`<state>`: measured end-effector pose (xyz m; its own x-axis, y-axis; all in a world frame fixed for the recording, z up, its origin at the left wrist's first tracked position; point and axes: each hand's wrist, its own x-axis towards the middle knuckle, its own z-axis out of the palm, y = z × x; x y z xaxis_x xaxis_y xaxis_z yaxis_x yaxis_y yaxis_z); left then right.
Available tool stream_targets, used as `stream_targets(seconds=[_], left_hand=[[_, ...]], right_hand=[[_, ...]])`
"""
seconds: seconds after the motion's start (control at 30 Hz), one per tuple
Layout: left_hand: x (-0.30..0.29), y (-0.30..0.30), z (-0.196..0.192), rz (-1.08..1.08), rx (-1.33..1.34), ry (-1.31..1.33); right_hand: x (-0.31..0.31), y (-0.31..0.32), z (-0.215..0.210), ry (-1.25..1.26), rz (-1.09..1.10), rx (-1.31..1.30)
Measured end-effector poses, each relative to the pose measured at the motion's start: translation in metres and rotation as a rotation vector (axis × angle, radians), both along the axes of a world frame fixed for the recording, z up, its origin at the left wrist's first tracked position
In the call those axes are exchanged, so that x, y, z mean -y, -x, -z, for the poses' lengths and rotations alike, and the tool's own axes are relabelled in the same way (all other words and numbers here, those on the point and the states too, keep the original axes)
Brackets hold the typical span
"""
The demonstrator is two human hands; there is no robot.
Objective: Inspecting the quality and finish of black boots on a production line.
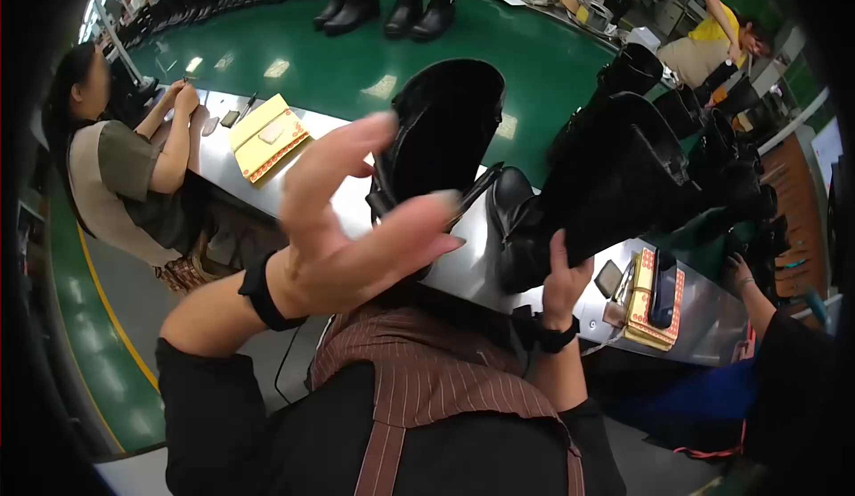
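My left hand (352, 229) is raised in the foreground, its fingers spread and curved with nothing between them. Just behind it stands a tall black boot (450, 122), its wide shaft opening facing up; the hand hides its lower part, and I cannot tell whether they touch. To the right, a second tall black boot (614, 175) leans with its shaft toward the right. My right hand (565, 287) grips this one low on its side, thumb upward; the other fingers are partly hidden. Both boots are over the metal worktable (472, 273).
On the worktable lie a yellow box (267, 140) at left and another yellow box (655, 318) with a dark phone-like object at right. Beyond runs a green conveyor surface (267, 37) with several black boots. Co-workers sit left (125, 158) and far right (712, 42); another person's hand (739, 269) is at right.
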<state>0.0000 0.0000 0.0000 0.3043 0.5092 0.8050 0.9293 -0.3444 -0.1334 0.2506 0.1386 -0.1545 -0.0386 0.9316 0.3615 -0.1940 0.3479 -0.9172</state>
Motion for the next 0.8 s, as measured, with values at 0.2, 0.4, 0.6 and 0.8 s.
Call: stream_targets(seconds=[0.2, 0.4, 0.6, 0.8], left_hand=[[-0.012, 0.008, 0.079, 0.273, 0.69, 0.115], [-0.018, 0.029, 0.054, 0.345, 0.52, 0.043], [-0.006, 0.03, -0.033, 0.299, 0.239, 0.447], [-0.004, 0.058, -0.058, 0.561, 0.083, 0.659]], right_hand=[[-0.002, -0.038, 0.009, -0.014, 0.04, 0.04], [0.037, -0.058, -0.001, -0.588, 0.799, 0.361], [0.059, 0.01, -0.044, -0.195, -0.027, 0.314], [0.039, 0.09, -0.064, -0.281, -0.327, 0.37]])
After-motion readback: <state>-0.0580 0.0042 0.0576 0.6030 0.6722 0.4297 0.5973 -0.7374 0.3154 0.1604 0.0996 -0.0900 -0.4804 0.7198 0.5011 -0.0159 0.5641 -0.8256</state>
